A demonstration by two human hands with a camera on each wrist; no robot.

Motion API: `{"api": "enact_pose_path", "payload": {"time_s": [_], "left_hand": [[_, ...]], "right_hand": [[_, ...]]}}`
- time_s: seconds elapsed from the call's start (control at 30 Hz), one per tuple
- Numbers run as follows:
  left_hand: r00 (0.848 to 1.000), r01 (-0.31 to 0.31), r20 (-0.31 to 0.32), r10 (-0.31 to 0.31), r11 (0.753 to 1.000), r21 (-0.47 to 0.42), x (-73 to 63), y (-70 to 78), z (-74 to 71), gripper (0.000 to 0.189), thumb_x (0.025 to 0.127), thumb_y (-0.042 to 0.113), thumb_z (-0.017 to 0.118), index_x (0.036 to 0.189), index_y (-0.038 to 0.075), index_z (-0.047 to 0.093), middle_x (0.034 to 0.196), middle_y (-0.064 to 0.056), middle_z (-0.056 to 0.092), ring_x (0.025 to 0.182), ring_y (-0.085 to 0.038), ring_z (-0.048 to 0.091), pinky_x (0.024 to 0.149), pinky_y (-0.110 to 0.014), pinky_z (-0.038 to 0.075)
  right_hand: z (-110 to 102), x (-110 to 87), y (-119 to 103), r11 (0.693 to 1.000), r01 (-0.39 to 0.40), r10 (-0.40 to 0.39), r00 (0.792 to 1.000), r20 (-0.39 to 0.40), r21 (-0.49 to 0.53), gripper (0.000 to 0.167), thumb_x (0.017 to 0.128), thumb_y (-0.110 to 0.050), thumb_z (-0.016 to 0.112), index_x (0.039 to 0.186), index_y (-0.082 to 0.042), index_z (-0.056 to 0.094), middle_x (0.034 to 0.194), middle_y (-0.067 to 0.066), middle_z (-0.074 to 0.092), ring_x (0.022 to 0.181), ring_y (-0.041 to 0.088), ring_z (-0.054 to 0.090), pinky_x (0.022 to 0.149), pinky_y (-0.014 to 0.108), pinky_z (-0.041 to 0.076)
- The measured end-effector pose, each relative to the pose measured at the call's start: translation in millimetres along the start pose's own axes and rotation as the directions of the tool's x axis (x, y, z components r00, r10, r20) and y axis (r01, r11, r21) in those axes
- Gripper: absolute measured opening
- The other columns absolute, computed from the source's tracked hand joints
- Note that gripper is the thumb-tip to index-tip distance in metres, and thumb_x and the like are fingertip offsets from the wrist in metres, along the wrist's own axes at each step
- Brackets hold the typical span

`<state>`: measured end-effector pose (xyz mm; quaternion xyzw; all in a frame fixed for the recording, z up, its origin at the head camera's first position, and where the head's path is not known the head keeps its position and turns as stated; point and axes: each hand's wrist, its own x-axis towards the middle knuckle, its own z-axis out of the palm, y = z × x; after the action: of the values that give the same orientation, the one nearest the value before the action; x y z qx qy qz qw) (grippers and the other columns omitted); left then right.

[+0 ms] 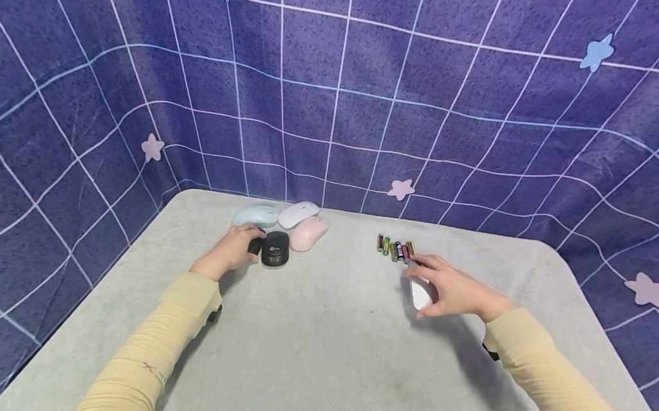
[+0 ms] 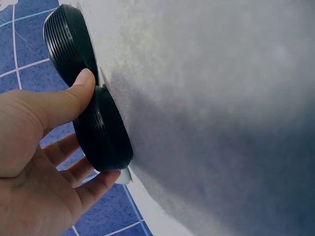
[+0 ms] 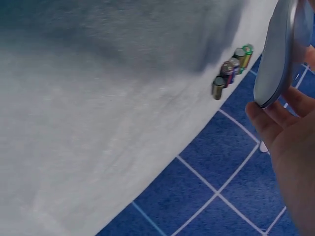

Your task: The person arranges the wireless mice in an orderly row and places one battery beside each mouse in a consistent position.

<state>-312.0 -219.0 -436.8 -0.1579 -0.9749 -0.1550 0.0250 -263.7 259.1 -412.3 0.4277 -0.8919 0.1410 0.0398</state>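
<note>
My left hand (image 1: 232, 249) grips a squat black object with ribbed sides (image 2: 103, 132), thumb on one side and fingers on the other. In the head view that hand mostly covers it. Right against it stands a second black ribbed object (image 1: 276, 249), with a small pale logo on top. On the right, my right hand (image 1: 453, 286) holds a white computer mouse (image 1: 421, 293) between thumb and fingers, just in front of a row of small batteries (image 1: 398, 251). The right wrist view shows the mouse's (image 3: 275, 56) smooth side, with the fingertips at its lower end.
Behind the black objects lie a light blue mouse (image 1: 256, 215), a white-lilac mouse (image 1: 299, 215) and a pink mouse (image 1: 308, 233), close together. The pale table (image 1: 318, 346) ends at a purple-blue gridded cloth (image 1: 365, 124) with star shapes.
</note>
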Motion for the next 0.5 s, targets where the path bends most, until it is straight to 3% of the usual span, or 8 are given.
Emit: {"api": "enact_pose_path", "payload": {"time_s": [0.5], "left_hand": [[1.0, 0.001, -0.002, -0.001, 1.0, 0.002, 0.0, 2.3, -0.8, 0.054, 0.074, 0.007, 0.076, 0.124, 0.001, 0.057, 0.133, -0.024, 0.047, 0.122, -0.045, 0.041, 0.106, -0.053, 0.03]], "right_hand": [[19.8, -16.0, 25.7, 0.998, -0.028, 0.027, 1.0, 0.011, 0.051, 0.077, 0.054, -0.034, 0.087, 0.121, -0.009, 0.059, 0.14, 0.027, 0.04, 0.128, 0.042, 0.037, 0.099, 0.056, 0.036]]}}
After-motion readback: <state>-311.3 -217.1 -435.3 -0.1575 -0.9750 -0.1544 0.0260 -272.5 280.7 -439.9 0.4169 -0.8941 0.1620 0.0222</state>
